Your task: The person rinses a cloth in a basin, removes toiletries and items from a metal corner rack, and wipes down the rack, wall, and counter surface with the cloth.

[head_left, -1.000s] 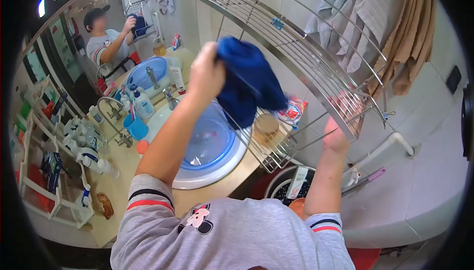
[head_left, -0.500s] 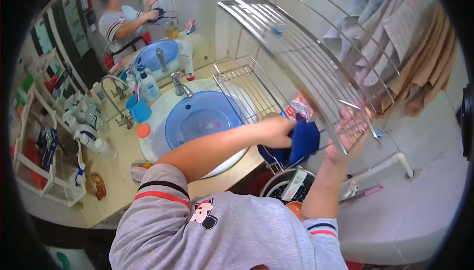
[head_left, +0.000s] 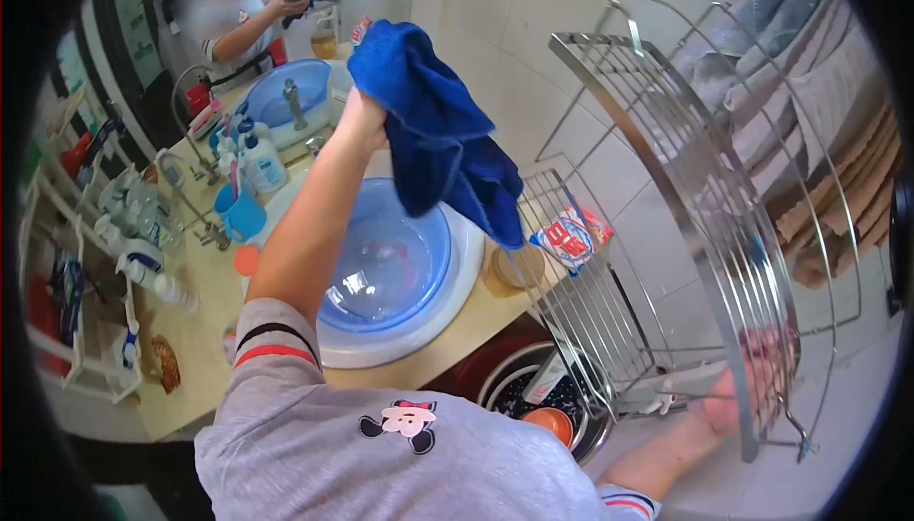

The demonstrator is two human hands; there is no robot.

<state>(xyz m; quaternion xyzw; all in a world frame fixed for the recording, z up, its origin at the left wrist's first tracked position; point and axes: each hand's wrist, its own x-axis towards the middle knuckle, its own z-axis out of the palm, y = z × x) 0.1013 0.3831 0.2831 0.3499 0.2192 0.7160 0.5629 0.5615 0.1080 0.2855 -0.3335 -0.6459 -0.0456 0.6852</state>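
Note:
My left hand (head_left: 364,121) is closed on a dark blue cloth (head_left: 433,121), raised over the right side of the blue basin (head_left: 386,254). The cloth hangs down to the right, close to the rack's lower shelf. At the right, my right hand (head_left: 762,369) is at the near end of a metal wire rack (head_left: 705,188), partly hidden behind its bars. The rack is tilted, its long upper shelf running from upper middle to lower right. Its lower wire shelf (head_left: 595,302) hangs beside the counter.
A blue cup (head_left: 238,213) and pump bottles (head_left: 264,167) stand left of the sink. A white shelf unit (head_left: 71,350) is at far left. A red-and-white packet (head_left: 569,238) lies beyond the rack. Towels (head_left: 819,102) hang at right; a pot (head_left: 495,383) sits below.
My left hand has lifted the blue cloth from low beside the rack, up and left over the basin. My right hand and the rack have moved right and lower, and the rack has turned.

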